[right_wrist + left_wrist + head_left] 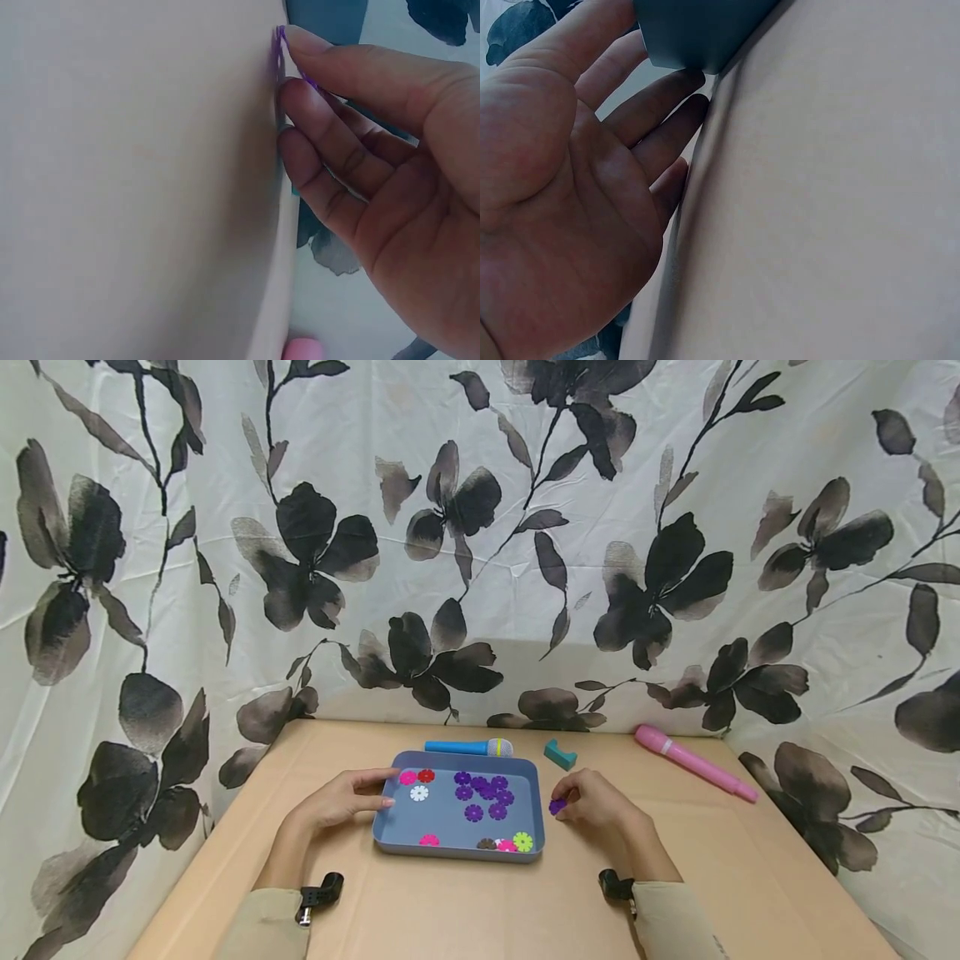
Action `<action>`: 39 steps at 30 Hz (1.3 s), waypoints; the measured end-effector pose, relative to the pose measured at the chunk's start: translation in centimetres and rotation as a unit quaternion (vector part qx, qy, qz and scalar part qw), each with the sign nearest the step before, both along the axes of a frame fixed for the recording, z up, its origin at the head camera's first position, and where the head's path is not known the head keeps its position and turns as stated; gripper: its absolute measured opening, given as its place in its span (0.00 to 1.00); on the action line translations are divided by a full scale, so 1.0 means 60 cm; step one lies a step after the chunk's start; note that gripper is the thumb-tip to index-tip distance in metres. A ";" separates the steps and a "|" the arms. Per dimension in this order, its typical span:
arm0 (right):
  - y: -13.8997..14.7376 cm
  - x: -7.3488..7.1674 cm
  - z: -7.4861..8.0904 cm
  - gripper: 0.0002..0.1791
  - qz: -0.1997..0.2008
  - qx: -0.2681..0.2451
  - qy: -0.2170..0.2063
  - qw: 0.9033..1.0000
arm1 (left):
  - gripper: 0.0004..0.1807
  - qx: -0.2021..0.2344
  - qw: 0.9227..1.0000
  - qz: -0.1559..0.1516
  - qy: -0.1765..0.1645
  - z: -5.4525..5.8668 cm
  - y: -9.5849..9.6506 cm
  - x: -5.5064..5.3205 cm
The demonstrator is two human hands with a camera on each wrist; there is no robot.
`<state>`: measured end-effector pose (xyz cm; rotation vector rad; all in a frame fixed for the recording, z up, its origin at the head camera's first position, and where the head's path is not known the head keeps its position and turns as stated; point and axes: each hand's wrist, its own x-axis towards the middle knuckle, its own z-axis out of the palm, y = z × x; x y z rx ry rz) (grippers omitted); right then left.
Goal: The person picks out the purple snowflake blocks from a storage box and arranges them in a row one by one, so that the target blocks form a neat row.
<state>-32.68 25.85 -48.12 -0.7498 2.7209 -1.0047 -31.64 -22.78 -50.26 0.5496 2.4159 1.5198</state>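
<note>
My right hand [596, 797] is just right of the grey-blue tray [457, 850], low over the table, pinching a small purple notched disc [557, 807] between thumb and fingers. In the right wrist view the purple disc [307, 77] shows only partly behind the fingertips. At the tray's left wall, my left hand [337, 800] touches the rim with thumb and index finger. Its other fingers [667, 112] extend loosely below the tray wall in the left wrist view. Inside the tray, several purple discs [480, 785] cluster right of centre. A white disc [419, 793] and a red disc [426, 775] lie at upper left.
Along the tray's front wall lie a pink disc [429, 840], a brown disc [486, 843] and a lime-green disc [522, 842]. Behind the tray is a blue toy microphone [457, 747]. A teal block [559, 755] and a pink microphone-shaped stick [693, 762] lie farther right.
</note>
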 end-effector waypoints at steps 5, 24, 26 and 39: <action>-0.009 0.001 -0.003 0.11 -0.003 -0.003 -0.011 1.000 | 0.35 0.002 1.000 0.000 0.001 0.000 0.000 0.000; -0.020 0.003 0.004 0.13 -0.050 -0.010 0.002 0.999 | 0.36 0.007 1.000 0.001 -0.003 -0.001 0.000 -0.001; -0.027 0.004 0.013 0.15 -0.064 -0.034 0.030 0.997 | 0.36 0.007 1.000 0.002 -0.003 -0.002 0.000 0.000; -0.088 0.002 0.056 0.15 -0.013 -0.106 0.079 0.991 | 0.35 0.015 1.000 0.000 -0.006 -0.003 0.002 -0.003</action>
